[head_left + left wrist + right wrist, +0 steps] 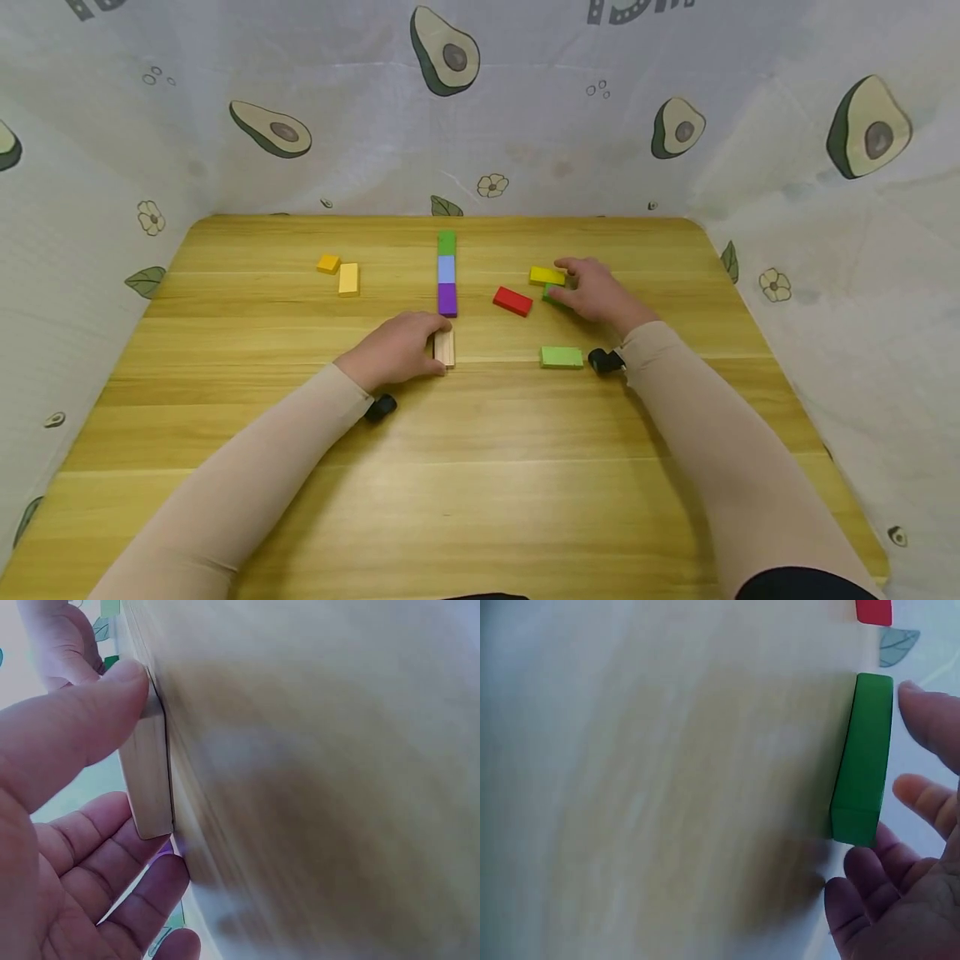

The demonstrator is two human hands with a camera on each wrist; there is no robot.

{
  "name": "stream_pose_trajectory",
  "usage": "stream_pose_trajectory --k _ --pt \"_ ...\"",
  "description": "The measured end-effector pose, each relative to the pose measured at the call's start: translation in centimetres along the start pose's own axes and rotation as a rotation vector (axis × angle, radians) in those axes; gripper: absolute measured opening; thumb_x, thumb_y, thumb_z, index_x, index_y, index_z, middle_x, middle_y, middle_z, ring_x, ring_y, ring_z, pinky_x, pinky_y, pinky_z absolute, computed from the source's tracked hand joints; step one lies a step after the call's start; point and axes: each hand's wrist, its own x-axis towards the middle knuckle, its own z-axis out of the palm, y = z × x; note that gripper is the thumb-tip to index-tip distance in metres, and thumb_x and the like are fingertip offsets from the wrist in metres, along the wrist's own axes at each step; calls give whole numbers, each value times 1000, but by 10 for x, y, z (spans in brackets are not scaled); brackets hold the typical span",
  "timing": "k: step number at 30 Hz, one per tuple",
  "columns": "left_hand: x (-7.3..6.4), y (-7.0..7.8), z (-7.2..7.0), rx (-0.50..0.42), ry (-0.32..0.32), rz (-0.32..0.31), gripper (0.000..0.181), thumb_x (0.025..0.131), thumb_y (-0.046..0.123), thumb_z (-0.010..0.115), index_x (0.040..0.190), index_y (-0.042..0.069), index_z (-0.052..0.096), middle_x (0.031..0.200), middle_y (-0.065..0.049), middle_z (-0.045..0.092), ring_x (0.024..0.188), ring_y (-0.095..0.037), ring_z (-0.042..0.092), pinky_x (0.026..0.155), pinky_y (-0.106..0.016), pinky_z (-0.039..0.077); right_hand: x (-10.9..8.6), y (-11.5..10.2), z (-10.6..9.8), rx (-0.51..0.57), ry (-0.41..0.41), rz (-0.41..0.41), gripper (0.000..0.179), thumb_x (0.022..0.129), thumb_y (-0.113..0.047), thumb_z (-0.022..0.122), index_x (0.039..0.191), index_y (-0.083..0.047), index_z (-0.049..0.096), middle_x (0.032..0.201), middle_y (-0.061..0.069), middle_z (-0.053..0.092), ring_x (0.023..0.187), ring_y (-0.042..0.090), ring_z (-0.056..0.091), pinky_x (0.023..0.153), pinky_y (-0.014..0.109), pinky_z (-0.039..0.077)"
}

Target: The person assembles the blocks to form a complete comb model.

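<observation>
My left hand (397,346) pinches a plain wooden block (445,347) lengthwise on the table, thumb at its near end and fingers at the far end. In the left wrist view, the thumb covers one end of that block (148,780). Just beyond it, a purple block (447,300), a blue block (446,269) and a green block (447,242) form a straight row. My right hand (596,292) is spread around a darker green block (864,754), partly hidden by the thumb in the head view. A yellow block (547,276) lies beside its fingertips.
Between the row and my right hand lies a red block (513,302). A light green block (561,357) is nearer to me. An orange block (328,264) and a pale yellow block (348,280) lie left on the wooden table (480,500). A patterned curtain (360,108) stands behind.
</observation>
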Motion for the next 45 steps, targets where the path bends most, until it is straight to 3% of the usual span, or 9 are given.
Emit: stream_pose_trajectory --k 5,11,16,20,23,28,31,36,45 --pt "1 -1 1 2 -3 3 71 89 32 86 148 6 57 150 -13 60 140 -32 56 121 -45 43 3 2 0 5 -16 -20 68 106 -34 63 163 -6 37 154 27 44 138 43 44 122 60 35" --pt "-1 -3 1 -2 -8 13 72 88 34 86 147 7 57 150 -13 60 142 -33 54 122 -46 42 5 3 0 2 -26 -47 66 107 -34 63 162 -6 39 160 27 40 146 44 39 125 61 31" --pt "-7 -14 -15 -119 -27 6 78 88 40 86 152 9 53 155 -11 56 145 -33 51 124 -48 39 4 6 0 -11 -30 -35 68 107 -37 62 163 -7 37 165 26 33 154 45 29 127 62 27" --pt "-10 -47 -49 -211 52 -62 68 98 37 76 154 9 50 157 -11 54 143 -36 51 121 -55 41 3 9 -1 -21 -28 -36 68 107 -37 61 163 -7 37 167 25 32 156 45 27 128 62 25" --pt "-11 -81 -82 -189 136 -187 60 106 30 65 158 9 45 163 -16 46 146 -41 45 120 -61 39 4 11 -2 -23 -35 -43 69 108 -38 61 164 -7 36 168 24 33 157 44 27 128 61 25" --pt "-13 -136 -112 -118 113 -346 63 110 20 50 168 12 26 174 -22 22 157 -49 24 123 -68 28 5 13 -2 -20 -50 -48 69 108 -38 60 164 -6 36 168 23 32 157 44 26 128 61 24" --pt "-12 -153 -112 -90 66 -371 66 109 16 49 169 11 21 174 -24 17 159 -51 17 126 -69 21 4 13 -1 -20 -53 -42 69 108 -38 60 164 -8 36 169 23 30 157 44 25 128 62 23" --pt "-8 -159 -102 -11 25 -382 64 110 15 48 169 12 23 171 -27 24 154 -56 21 125 -71 21 2 13 0 -17 -60 -27 68 108 -39 60 164 -10 36 170 22 29 158 44 24 128 62 23" --pt "-6 -162 -94 83 74 -389 50 112 23 51 157 2 45 162 -31 39 146 -57 34 122 -69 28 1 11 -2 -8 -59 -32 67 108 -36 60 164 -9 36 170 23 28 158 45 24 128 62 23"
